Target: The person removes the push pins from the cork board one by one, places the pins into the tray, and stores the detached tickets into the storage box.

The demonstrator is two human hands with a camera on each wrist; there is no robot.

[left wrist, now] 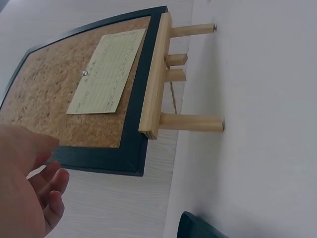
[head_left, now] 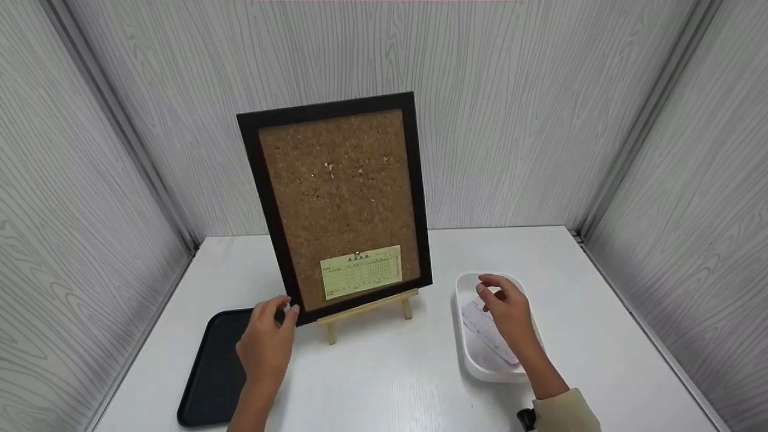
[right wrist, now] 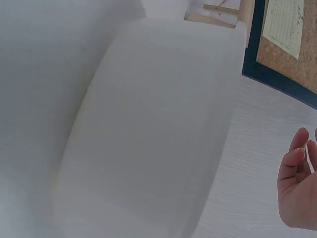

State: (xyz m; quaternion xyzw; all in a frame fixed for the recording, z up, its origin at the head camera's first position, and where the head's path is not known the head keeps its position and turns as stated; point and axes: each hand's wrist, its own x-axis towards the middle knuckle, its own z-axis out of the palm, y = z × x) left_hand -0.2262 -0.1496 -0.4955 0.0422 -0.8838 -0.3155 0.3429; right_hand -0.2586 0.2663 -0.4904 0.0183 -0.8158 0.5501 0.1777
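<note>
A cork board (head_left: 339,210) in a black frame leans on a small wooden easel (head_left: 369,307). One metal-looking pin (left wrist: 84,73) fixes a yellow-green printed slip (head_left: 362,273) low on the cork. Beside the board's lower left corner is my left hand (head_left: 267,345), fingers loosely bent; whether they touch the frame I cannot tell. Over a white plastic container (head_left: 461,336) hovers my right hand (head_left: 510,312), thumb and fingers loosely curled, with nothing plainly held. Pale printed slips (head_left: 487,333) lie in that container, partly hidden by the hand.
A black tray (head_left: 210,375) lies on the white table (head_left: 384,384) at the left, partly behind my left forearm. Grey wood-grain panels (head_left: 510,120) enclose the table at the back and both sides.
</note>
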